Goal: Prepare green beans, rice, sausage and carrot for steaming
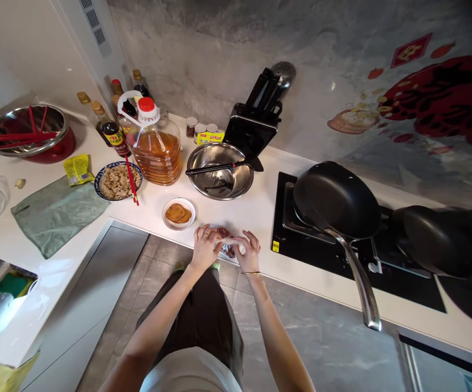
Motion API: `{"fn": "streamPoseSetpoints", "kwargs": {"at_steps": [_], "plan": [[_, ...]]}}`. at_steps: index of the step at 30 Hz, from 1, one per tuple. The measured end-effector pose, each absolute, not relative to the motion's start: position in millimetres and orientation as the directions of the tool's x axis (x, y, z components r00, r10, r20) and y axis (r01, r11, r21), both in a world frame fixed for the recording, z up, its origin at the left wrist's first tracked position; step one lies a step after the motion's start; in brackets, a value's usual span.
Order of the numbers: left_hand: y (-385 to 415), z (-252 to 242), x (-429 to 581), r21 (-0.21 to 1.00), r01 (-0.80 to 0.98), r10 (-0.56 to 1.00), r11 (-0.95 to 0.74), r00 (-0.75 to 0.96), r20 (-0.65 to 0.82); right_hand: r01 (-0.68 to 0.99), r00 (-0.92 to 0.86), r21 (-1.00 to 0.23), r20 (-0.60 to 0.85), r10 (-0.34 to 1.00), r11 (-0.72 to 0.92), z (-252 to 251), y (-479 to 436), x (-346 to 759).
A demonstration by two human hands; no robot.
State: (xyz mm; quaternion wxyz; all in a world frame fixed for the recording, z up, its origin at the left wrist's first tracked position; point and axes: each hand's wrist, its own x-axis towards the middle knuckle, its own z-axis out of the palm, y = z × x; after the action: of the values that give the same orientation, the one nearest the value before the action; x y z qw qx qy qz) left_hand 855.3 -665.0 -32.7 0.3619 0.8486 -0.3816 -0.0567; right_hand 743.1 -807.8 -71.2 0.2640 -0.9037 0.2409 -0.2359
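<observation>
Between my hands at the counter's front edge is a clear plastic bag [228, 250] with something reddish-brown inside. My left hand [205, 246] pinches the bag's upper edge from the left. From the right, my right hand [249, 251] grips the same edge, so the plastic is stretched between them. Just left of the bag sits a small white plate [165, 222] bearing flat golden-brown pieces [178, 213]. Behind it stands a steel bowl [239, 188] with a black-handled spatula [215, 168] laid across its rim.
A large oil jug [156, 149] stands beside a patterned bowl of chopped food [115, 182] with red chopsticks [131, 179]. A green cloth [60, 212] lies left. On the right, a black frying pan [336, 201] rests on the stove [317, 245], its handle [360, 283] jutting past the counter edge.
</observation>
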Motion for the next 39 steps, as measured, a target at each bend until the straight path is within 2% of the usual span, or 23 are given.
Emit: {"fn": "streamPoseSetpoints", "kwargs": {"at_steps": [5,7,10,13,17,25,27,30,33,35,37,39], "plan": [[-656.2,-32.0,858.2,0.758,-0.502,-0.632,-0.417,0.759,0.155,-0.279,0.697,-0.748,0.275,-0.662,-0.603,-70.5,-812.7,736.5],[-653.2,-35.4,858.0,0.839,-0.383,-0.569,-0.387,0.815,0.109,-0.252,0.636,-0.851,0.214,-0.742,-0.461,-71.5,-814.7,734.4],[-652.2,-42.8,856.2,0.957,-0.132,-0.446,-0.258,0.895,0.003,-0.177,0.526,-0.972,0.04,-0.849,-0.155,-71.6,-815.4,733.4],[-654.2,-47.5,853.4,0.991,0.035,-0.398,-0.131,0.913,-0.085,-0.079,0.48,-0.994,-0.106,-0.871,0.077,-66.5,-811.7,734.1],[-654.8,-47.3,848.8,0.989,0.089,-0.426,-0.119,0.895,-0.132,0.006,0.468,-0.984,-0.155,-0.87,0.178,-55.3,-801.0,733.6],[-648.4,-48.6,840.3,0.977,0.104,-0.428,-0.184,0.886,-0.176,0.019,0.562,-0.989,-0.112,-0.819,0.149,-44.8,-785.1,719.9],[-647.9,-48.4,840.4,0.975,0.11,-0.437,-0.195,0.88,-0.187,0.012,0.584,-0.998,-0.041,-0.811,0.059,-42.3,-784.8,717.3],[-647.0,-45.1,843.1,0.974,0.12,-0.473,-0.194,0.858,-0.2,-0.042,0.618,-0.986,0.103,-0.78,-0.163,-35.4,-787.3,714.5],[-645.0,-38.4,847.6,0.975,0.13,-0.466,-0.178,0.862,-0.2,-0.039,0.697,-0.913,0.267,-0.666,-0.406,-25.4,-791.8,711.2],[-643.6,-32.6,850.8,0.981,0.13,-0.451,-0.146,0.874,-0.183,-0.015,0.723,-0.871,0.329,-0.607,-0.49,-19.5,-794.7,708.5],[-642.7,-26.7,853.7,0.986,0.13,-0.456,-0.102,0.875,-0.162,-0.022,0.721,-0.874,0.322,-0.613,-0.485,-16.6,-796.9,706.0],[-642.5,-21.5,855.6,0.989,0.131,-0.468,-0.07,0.871,-0.149,-0.023,0.698,-0.912,0.278,-0.66,-0.409,-17.8,-798.0,704.5]]}}
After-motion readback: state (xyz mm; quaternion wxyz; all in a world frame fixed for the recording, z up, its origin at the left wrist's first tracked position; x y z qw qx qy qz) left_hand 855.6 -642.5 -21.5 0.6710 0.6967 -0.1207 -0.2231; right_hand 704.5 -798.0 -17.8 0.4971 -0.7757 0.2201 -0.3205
